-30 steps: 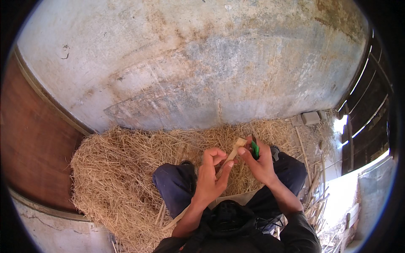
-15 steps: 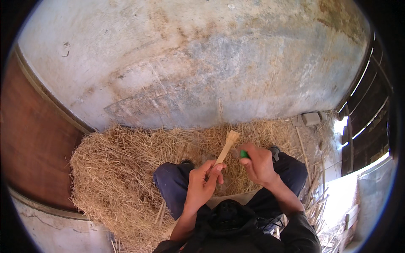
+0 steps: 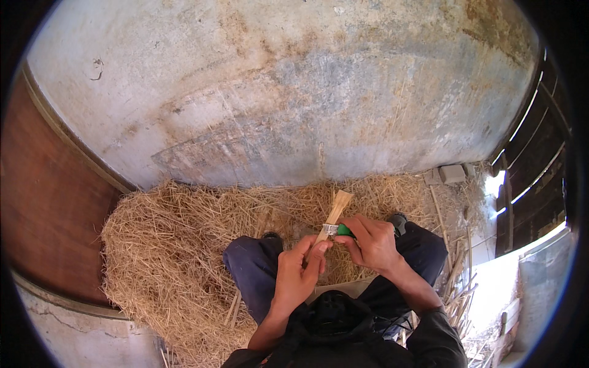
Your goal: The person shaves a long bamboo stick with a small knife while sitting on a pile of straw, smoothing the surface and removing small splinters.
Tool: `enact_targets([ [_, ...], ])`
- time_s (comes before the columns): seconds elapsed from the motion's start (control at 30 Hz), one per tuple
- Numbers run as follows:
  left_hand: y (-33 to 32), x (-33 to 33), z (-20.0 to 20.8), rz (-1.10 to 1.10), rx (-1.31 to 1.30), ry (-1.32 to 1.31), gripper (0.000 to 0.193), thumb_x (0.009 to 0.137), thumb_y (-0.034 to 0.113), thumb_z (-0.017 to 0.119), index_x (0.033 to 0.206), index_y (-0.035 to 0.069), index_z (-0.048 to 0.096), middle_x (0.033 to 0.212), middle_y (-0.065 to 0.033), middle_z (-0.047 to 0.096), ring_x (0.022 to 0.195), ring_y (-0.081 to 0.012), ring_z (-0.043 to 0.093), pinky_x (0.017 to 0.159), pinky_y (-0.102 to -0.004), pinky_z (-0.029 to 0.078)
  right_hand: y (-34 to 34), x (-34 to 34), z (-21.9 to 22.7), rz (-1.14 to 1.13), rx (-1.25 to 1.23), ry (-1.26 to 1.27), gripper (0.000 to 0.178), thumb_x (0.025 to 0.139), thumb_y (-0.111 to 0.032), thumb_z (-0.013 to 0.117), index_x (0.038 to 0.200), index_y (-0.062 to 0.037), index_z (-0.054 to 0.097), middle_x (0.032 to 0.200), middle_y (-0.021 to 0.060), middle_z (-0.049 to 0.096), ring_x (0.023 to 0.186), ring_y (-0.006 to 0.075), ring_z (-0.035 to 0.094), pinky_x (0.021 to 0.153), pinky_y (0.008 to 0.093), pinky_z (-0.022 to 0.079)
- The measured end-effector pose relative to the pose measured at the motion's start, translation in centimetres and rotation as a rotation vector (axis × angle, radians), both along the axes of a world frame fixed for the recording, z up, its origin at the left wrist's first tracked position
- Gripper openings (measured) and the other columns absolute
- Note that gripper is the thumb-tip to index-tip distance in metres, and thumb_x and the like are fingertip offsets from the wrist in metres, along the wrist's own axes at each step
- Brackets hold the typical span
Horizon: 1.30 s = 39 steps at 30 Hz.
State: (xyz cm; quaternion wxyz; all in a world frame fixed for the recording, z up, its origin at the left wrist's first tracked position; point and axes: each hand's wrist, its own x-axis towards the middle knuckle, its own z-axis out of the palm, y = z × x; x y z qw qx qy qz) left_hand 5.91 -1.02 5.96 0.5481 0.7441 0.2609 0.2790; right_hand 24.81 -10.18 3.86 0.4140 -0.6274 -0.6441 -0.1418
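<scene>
In my left hand I pinch the lower end of a flat, pale wooden strip, possibly bamboo. The strip tilts up and to the right, and its far end flares wider. My right hand is closed around a small green-handled tool. Its short silvery head lies across the strip, just above my left fingertips. The head is too small to tell exactly what kind of blade it is. Both hands are in front of my body, between my knees.
Dry straw covers the floor and piles up on the left. A stained wall rises ahead. Thin sticks lie to the right, and a grey block sits by the wall. A brown panel stands at the left.
My right hand has shifted slightly left, bringing the green-handled tool's head onto the strip. In the earlier frame it was apart from the strip. My left hand has moved slightly right.
</scene>
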Motion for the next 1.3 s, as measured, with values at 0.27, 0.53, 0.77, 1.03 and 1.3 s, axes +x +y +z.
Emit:
enact_targets([
  [0.27,-0.1,-0.3,-0.2,-0.003,-0.035,0.017,0.020,0.112,0.016,0.062,0.112,0.002,0.075,0.061,-0.0001,0.056,0.055,-0.0030,0.049,0.051,-0.0260,0.036,0.0,0.7,0.0,-0.066,0.000,0.006,0.028,0.092,-0.023,0.083,0.108,-0.0044,0.071,0.083,0.0075,0.068,0.062,0.0271,0.068,0.053,0.0381,0.051],
  [0.53,0.2,-1.1,-0.6,0.000,-0.016,0.058,0.021,0.112,0.019,0.062,0.111,0.001,0.073,0.061,0.0004,0.055,0.056,-0.0034,0.049,0.051,-0.0264,0.036,1.0,2.0,-0.9,0.009,0.055,0.165,0.023,0.102,-0.027,0.074,0.109,-0.0058,0.072,0.076,0.0074,0.063,0.058,0.0241,0.063,0.052,0.0357,0.047],
  [0.77,0.7,-1.1,-1.4,-0.027,-0.091,0.054,0.024,0.113,0.021,0.060,0.112,0.001,0.073,0.062,0.0001,0.056,0.056,-0.0039,0.049,0.052,-0.0270,0.036,0.3,2.8,-1.7,0.613,-0.497,1.374,0.042,0.116,-0.039,0.052,0.115,-0.0007,0.068,0.072,0.0019,0.047,0.061,0.0097,0.043,0.057,0.0312,0.036],
  [1.03,0.6,-0.6,-1.8,0.015,-0.055,0.039,0.028,0.114,0.024,0.058,0.107,-0.001,0.070,0.063,0.0030,0.053,0.056,-0.0017,0.047,0.050,-0.0240,0.034,0.5,1.4,-1.3,0.289,-0.127,0.548,0.057,0.116,-0.052,0.040,0.114,-0.0017,0.067,0.076,-0.0019,0.051,0.063,0.0096,0.042,0.057,0.0299,0.036],
  [1.3,1.1,-0.6,-3.2,-0.041,-0.067,-0.007,0.021,0.111,0.020,0.063,0.110,0.000,0.065,0.066,0.0026,0.057,0.055,-0.0034,0.051,0.050,-0.0245,0.037,-0.1,2.1,-0.6,0.364,-0.108,1.039,0.060,0.110,-0.063,0.048,0.115,-0.0037,0.057,0.087,0.0001,0.049,0.073,0.0083,0.042,0.063,0.0263,0.034],
])
